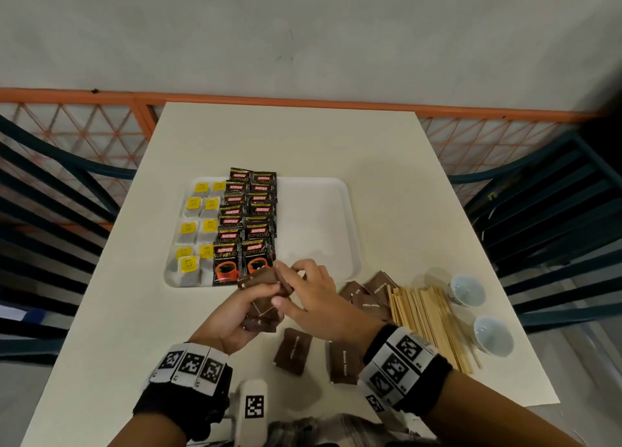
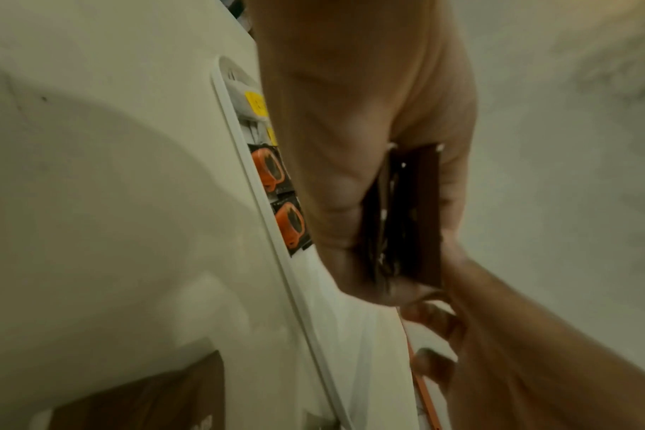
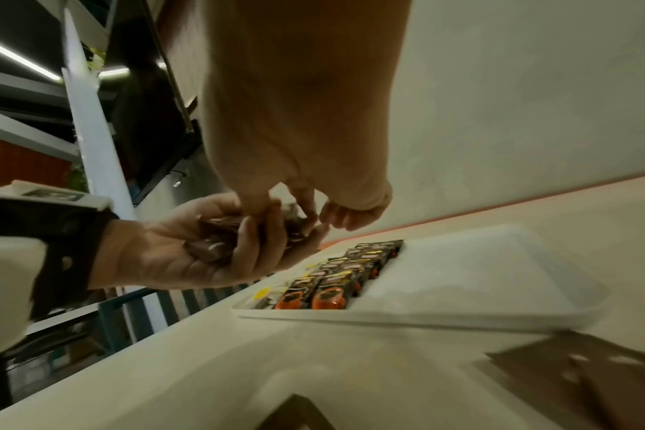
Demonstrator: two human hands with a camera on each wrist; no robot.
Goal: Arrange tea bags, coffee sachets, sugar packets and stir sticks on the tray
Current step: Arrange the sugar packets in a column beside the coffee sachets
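Note:
A white tray point(image 1: 319, 211) lies mid-table. Its left side holds tea bags with yellow tags point(image 1: 192, 231) and two columns of black coffee sachets point(image 1: 247, 224); its right half is bare. Just in front of the tray, my left hand point(image 1: 235, 315) grips a stack of brown sugar packets point(image 1: 262, 298), also seen as the dark stack point(image 2: 409, 215) and as the packets point(image 3: 218, 247). My right hand point(image 1: 303, 288) pinches the top packet of that stack. More brown sugar packets point(image 1: 294, 350) lie loose on the table. Wooden stir sticks point(image 1: 427, 322) lie in a pile at the right.
Two small white cups point(image 1: 466, 290) stand right of the stir sticks near the table's right edge. Dark slatted chairs point(image 1: 552, 217) flank the table on both sides. An orange mesh railing point(image 1: 84, 126) runs behind it.

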